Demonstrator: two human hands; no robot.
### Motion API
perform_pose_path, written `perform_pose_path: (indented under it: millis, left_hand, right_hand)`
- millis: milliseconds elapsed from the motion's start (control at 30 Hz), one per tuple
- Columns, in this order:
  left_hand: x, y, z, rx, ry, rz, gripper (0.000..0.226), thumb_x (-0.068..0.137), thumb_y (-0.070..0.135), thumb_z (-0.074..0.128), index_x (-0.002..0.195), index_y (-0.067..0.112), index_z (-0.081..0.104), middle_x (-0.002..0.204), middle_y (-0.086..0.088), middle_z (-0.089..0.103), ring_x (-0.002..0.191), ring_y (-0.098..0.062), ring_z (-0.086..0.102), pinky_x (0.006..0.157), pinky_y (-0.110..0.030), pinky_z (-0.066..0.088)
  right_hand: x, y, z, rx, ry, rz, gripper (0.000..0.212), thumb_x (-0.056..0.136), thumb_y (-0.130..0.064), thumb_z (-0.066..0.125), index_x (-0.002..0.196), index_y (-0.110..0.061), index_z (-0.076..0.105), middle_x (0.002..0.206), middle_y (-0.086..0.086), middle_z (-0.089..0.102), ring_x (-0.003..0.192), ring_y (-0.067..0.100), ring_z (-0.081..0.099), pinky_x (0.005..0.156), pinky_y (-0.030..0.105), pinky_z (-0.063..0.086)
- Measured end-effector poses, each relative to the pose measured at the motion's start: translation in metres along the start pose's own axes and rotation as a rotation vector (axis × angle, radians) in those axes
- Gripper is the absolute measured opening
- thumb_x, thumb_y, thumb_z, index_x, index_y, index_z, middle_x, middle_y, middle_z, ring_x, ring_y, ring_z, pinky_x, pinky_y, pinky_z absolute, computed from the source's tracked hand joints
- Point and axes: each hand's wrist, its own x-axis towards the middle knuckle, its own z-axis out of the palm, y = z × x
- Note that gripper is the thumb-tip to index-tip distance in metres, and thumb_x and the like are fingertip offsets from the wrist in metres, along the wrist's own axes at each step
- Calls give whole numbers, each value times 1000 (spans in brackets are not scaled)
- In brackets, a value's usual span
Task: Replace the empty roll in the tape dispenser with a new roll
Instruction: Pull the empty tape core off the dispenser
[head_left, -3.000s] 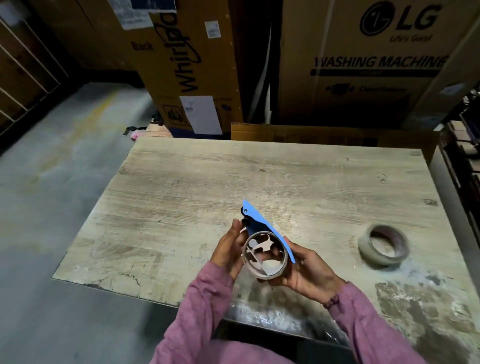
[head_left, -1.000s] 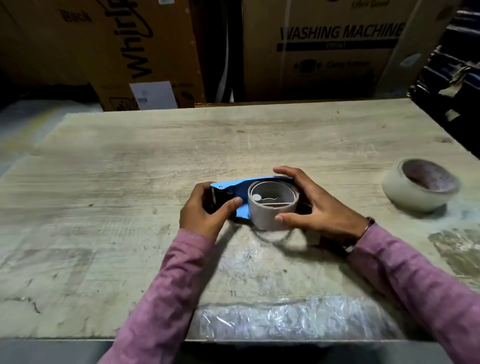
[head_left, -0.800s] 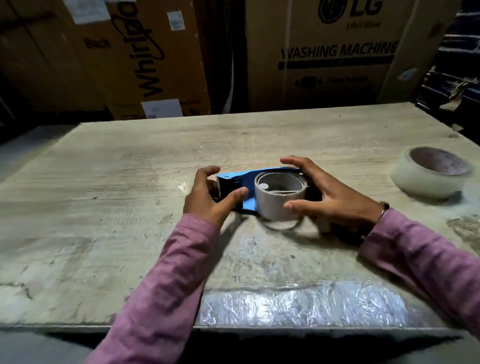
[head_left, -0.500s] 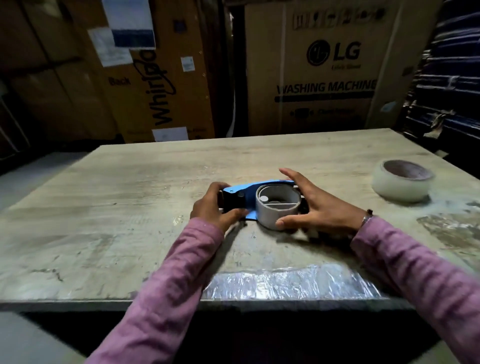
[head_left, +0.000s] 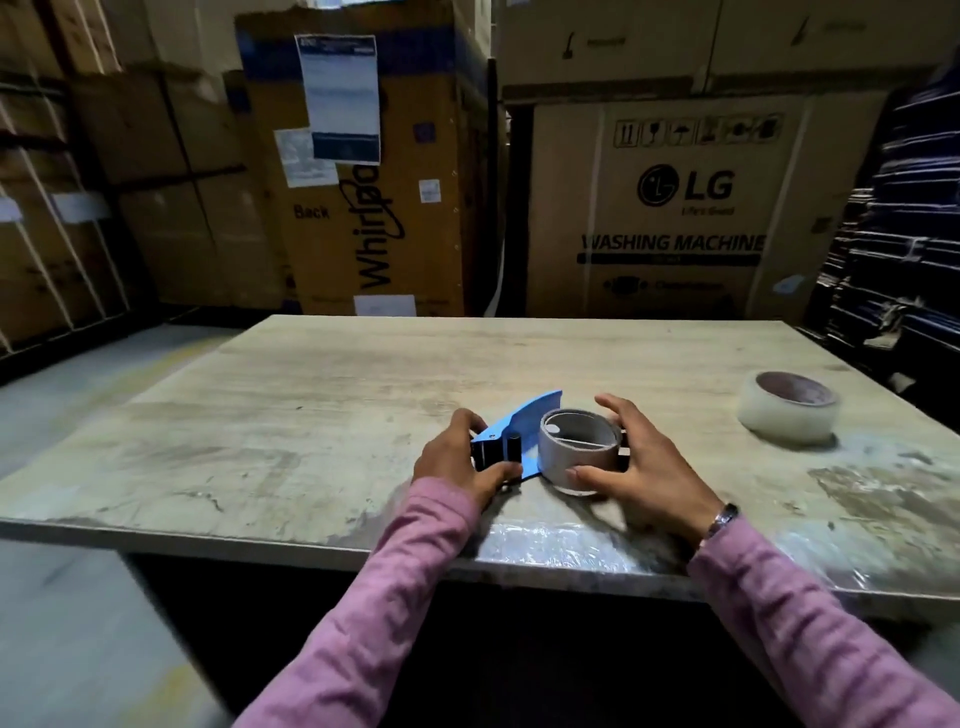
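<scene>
A person in pink sleeves works at a worn wooden table (head_left: 363, 374) in a storeroom stacked with appliance cartons. Far left of the tape dispenser (head_left: 524, 434), strapped brown boxes (head_left: 62, 218) line the wall; behind and left of it stands a tall carton (head_left: 363, 208) printed "Whirlpool" and "Back", with several paper labels stuck on, their print too small to read. At the dispenser's left end the left hand (head_left: 457, 462) has its grip curled round the black cutter end, thumb pressed along the near side. The blue dispenser lies flat on the table, the empty roll (head_left: 579, 449), a bare grey cardboard core, seated on its hub. Just right of the dispenser, the right hand (head_left: 639, 467) cups the core with fingers spread, thumb against its near wall and forefinger arched over the far rim, a wristband (head_left: 722, 519) showing at the cuff. Behind and right of the dispenser a carton (head_left: 675, 218) reads "LG", "WASHING MACHINE", with handling symbols above. Well to the right of the dispenser the new roll (head_left: 787, 413) of clear tape lies flat on the table. Three seconds earlier the dispenser was held upright in the air between both hands; it has since been laid down, and the camera's gaze has lifted toward the cartons.
</scene>
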Motion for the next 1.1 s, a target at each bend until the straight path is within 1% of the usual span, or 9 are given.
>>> perform_pose_path:
  millis: [200, 333, 533, 633, 800, 867, 933, 1033, 1100]
  left_hand:
    - [-2, 2, 1, 73, 45, -29, 52, 69, 38, 79, 107, 17, 50, 100, -6, 68, 83, -25, 60, 72, -27, 44]
    - [3, 0, 3, 89, 58, -30, 49, 70, 38, 78, 105, 18, 51, 103, -4, 68, 84, -23, 60, 72, -26, 43]
    - [12, -4, 5, 104, 56, -12, 50, 71, 39, 77, 108, 17, 51, 105, -4, 66, 89, -23, 60, 79, -31, 49]
    - [13, -9, 8, 133, 32, 20, 52, 73, 42, 74, 113, 18, 51, 108, -3, 63, 94, -22, 57, 85, -35, 49]
    - [14, -17, 13, 178, 8, 61, 51, 77, 46, 68, 117, 20, 48, 110, -2, 58, 97, -20, 52, 87, -34, 46]
    - [15, -16, 13, 176, -3, 57, 51, 78, 46, 68, 116, 18, 48, 109, -2, 59, 96, -20, 52, 86, -33, 46]
    - [15, -14, 12, 164, -8, 43, 47, 78, 44, 68, 113, 18, 49, 107, -3, 62, 91, -18, 51, 83, -33, 47]
    - [14, -13, 11, 161, 9, 39, 46, 78, 43, 69, 111, 18, 50, 104, -3, 63, 86, -17, 48, 79, -31, 45]
    - [14, -13, 10, 164, 19, 41, 46, 77, 43, 69, 110, 18, 51, 103, -3, 63, 85, -16, 48, 76, -29, 43]
  right_hand:
    - [-14, -7, 0, 114, -25, -29, 88, 73, -15, 87, 145, -28, 38, 124, -18, 54, 119, 9, 58, 104, 33, 49]
    - [-11, -8, 1, 174, -42, -17, 86, 75, -9, 85, 145, -28, 37, 129, -7, 54, 120, 12, 59, 99, 26, 51]
    - [-3, -6, 9, 225, 2, -31, 88, 74, -9, 85, 145, -28, 37, 138, -3, 49, 122, 17, 57, 100, 30, 53]
    - [-4, -4, 14, 182, 50, -50, 91, 72, -10, 86, 147, -28, 36, 138, -4, 48, 123, 17, 55, 99, 29, 52]
    - [-5, 0, 16, 134, 85, -99, 92, 71, -14, 87, 144, -36, 36, 136, -9, 50, 122, 12, 56, 104, 38, 50]
    - [-6, 0, 16, 151, 79, -102, 91, 72, -13, 85, 144, -37, 35, 136, -11, 49, 124, 10, 55, 104, 37, 51]
    - [-7, -1, 15, 231, 90, -89, 88, 75, -12, 85, 144, -36, 37, 133, -16, 48, 125, 10, 54, 97, 30, 55]
    - [-9, -4, 12, 362, 156, -58, 81, 76, -24, 85, 142, -37, 40, 133, -20, 48, 120, 9, 58, 86, 23, 57]
    - [-11, -4, 10, 415, 192, -39, 79, 74, -41, 82, 141, -39, 40, 134, -12, 50, 115, 10, 61, 84, 27, 58]
